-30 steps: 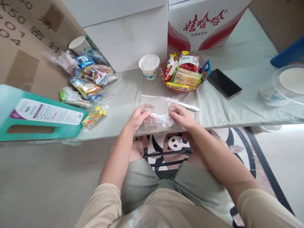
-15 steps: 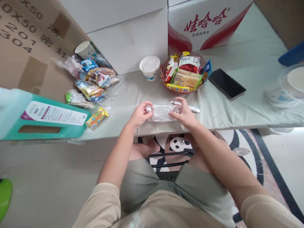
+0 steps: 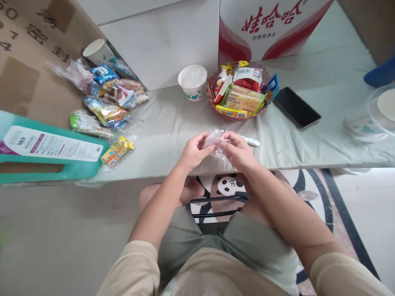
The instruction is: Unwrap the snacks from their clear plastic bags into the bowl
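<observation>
We held the crumpled clear plastic (image 3: 212, 139) bunched between the pinched fingers of our left hand (image 3: 193, 151) and right hand (image 3: 238, 151), over the worktop (image 3: 157, 144) near its front edge, probably because gripping from both sides controlled such thin, floppy material better than one.

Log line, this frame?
left hand: holds crumpled clear plastic film; right hand: same film; near right: slim white tool; beyond: round reddish snack bowl

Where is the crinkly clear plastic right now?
In the head view, the clear plastic is near the middle, held between the left hand and the right hand, on the person's side of the snack bowl.
</observation>
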Demonstrator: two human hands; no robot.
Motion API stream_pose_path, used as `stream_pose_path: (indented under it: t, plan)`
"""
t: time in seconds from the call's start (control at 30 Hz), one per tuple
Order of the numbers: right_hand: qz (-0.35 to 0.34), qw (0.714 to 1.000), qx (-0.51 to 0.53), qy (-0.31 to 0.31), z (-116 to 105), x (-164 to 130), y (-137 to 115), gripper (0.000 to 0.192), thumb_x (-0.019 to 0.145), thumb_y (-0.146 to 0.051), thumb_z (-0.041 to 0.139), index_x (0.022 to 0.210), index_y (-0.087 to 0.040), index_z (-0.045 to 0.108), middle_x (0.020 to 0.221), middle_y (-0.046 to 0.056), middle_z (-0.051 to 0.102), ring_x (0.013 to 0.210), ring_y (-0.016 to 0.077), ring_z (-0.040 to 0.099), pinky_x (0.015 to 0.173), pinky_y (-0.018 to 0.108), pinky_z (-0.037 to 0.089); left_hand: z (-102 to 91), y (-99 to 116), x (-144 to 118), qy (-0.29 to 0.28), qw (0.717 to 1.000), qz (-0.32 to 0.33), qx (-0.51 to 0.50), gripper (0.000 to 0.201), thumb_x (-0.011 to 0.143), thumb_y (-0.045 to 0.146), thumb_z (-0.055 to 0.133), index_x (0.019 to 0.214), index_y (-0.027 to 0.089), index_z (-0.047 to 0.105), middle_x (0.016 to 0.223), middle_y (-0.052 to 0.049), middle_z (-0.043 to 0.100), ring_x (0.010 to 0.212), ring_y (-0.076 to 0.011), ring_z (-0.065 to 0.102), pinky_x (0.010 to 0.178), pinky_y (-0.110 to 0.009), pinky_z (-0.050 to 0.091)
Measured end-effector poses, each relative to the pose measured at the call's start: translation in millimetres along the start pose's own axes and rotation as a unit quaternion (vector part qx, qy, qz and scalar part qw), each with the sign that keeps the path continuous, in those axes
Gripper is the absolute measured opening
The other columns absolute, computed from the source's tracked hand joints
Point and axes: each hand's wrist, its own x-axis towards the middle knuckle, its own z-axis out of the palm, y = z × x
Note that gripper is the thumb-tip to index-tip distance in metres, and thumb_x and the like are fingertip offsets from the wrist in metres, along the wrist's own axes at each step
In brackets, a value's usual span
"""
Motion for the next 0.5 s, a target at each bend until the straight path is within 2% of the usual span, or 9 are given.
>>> stream_pose_path:
  t: [0.13, 0.2, 0.23, 0.27, 0.33, 0.37, 0.4, 0.43, 0.5]
  plan:
    - [-0.065, 0.973, -0.174, 0.139, -10, 1, -2, 0.024, 0.076, -0.036, 0.068, 0.094, -0.023, 0.059, 0.097, 0.004, 0.065, 0.086, 0.0168, 0.060, 0.073, 0.030, 0.048, -15.3, 16, 13, 0.102, 0.985, 0.040, 0.132, 0.010, 0.079, 0.027, 0.072, 0.084, 0.019, 0.070, 0.088, -0.004, 0.068, 0.083, -0.0171, 0.064, 0.077, -0.031, 0.052]
    - [-0.056, 0.971, -0.179, 0.145, -13, -1, -3, 0.024, 0.079, -0.035, 0.064, 0.098, -0.023, 0.058, 0.097, 0.004, 0.066, 0.085, 0.0166, 0.060, 0.071, 0.030, 0.047, -30.9, 36, 32, 0.160, 0.970, 0.063, 0.169, 0.005, 0.079, 0.019, 0.071, 0.080, 0.019, 0.066, 0.085, -0.003, 0.064, 0.081, -0.0161, 0.059, 0.078, -0.032, 0.049]
    - [-0.049, 0.975, -0.173, 0.133, -14, -3, -4, 0.023, 0.080, -0.035, 0.061, 0.099, -0.023, 0.058, 0.095, 0.003, 0.066, 0.084, 0.0164, 0.060, 0.069, 0.029, 0.047, -40.4, 48, 46, 0.186, 0.963, 0.073, 0.182, 0.006, 0.081, 0.015, 0.068, 0.085, 0.019, 0.065, 0.083, -0.001, 0.062, 0.078, -0.0148, 0.056, 0.077, -0.031, 0.047]
    - [-0.044, 0.977, -0.168, 0.120, -15, -4, -4, 0.022, 0.081, -0.035, 0.059, 0.099, -0.023, 0.057, 0.093, 0.003, 0.065, 0.083, 0.0164, 0.060, 0.068, 0.029, 0.046, -50.3, 60, 63, 0.223, 0.949, 0.091, 0.202, 0.014, 0.079, 0.008, 0.066, 0.087, 0.019, 0.062, 0.082, 0.000, 0.059, 0.077, -0.0137, 0.053, 0.078, -0.031, 0.045]
    - [-0.039, 0.979, -0.169, 0.106, -16, -6, -6, 0.021, 0.081, -0.035, 0.058, 0.098, -0.022, 0.058, 0.092, 0.003, 0.065, 0.083, 0.0167, 0.060, 0.068, 0.029, 0.046, -68.6, 82, 103, 0.319, 0.883, 0.131, 0.318, 0.023, 0.075, 0.003, 0.069, 0.082, 0.020, 0.056, 0.078, 0.002, 0.054, 0.075, -0.0133, 0.051, 0.081, -0.031, 0.045]
    - [-0.036, 0.979, -0.169, 0.104, -17, -6, -7, 0.020, 0.082, -0.035, 0.057, 0.097, -0.022, 0.058, 0.091, 0.003, 0.065, 0.083, 0.0167, 0.060, 0.067, 0.029, 0.045, -75.9, 91, 126, 0.329, 0.856, 0.130, 0.377, 0.024, 0.075, 0.003, 0.070, 0.078, 0.020, 0.054, 0.076, 0.002, 0.052, 0.076, -0.0140, 0.051, 0.085, -0.032, 0.045]
    - [-0.031, 0.980, -0.167, 0.103, -18, -6, -9, 0.020, 0.082, -0.035, 0.057, 0.096, -0.022, 0.058, 0.090, 0.003, 0.065, 0.082, 0.0167, 0.060, 0.067, 0.029, 0.045, -81.3, 96, 149, 0.314, 0.839, 0.126, 0.426, 0.024, 0.075, 0.004, 0.070, 0.075, 0.020, 0.053, 0.078, 0.001, 0.053, 0.080, -0.0149, 0.053, 0.089, -0.033, 0.044]
    - [-0.026, 0.981, -0.164, 0.104, -18, -5, -10, 0.019, 0.083, -0.036, 0.056, 0.096, -0.022, 0.058, 0.090, 0.003, 0.065, 0.081, 0.0165, 0.060, 0.066, 0.029, 0.045, -85.0, 97, 171, 0.292, 0.828, 0.122, 0.464, 0.024, 0.073, 0.003, 0.070, 0.075, 0.020, 0.054, 0.082, -0.001, 0.057, 0.087, -0.0163, 0.056, 0.093, -0.034, 0.044]
    - [-0.014, 0.982, -0.158, 0.105, -20, -1, -13, 0.019, 0.083, -0.037, 0.055, 0.095, -0.022, 0.058, 0.089, 0.003, 0.065, 0.077, 0.0159, 0.059, 0.063, 0.029, 0.043, -88.2, 92, 212, 0.219, 0.822, 0.066, 0.522, 0.022, 0.072, 0.003, 0.070, 0.075, 0.020, 0.058, 0.082, -0.002, 0.062, 0.096, -0.0194, 0.060, 0.099, -0.036, 0.044]
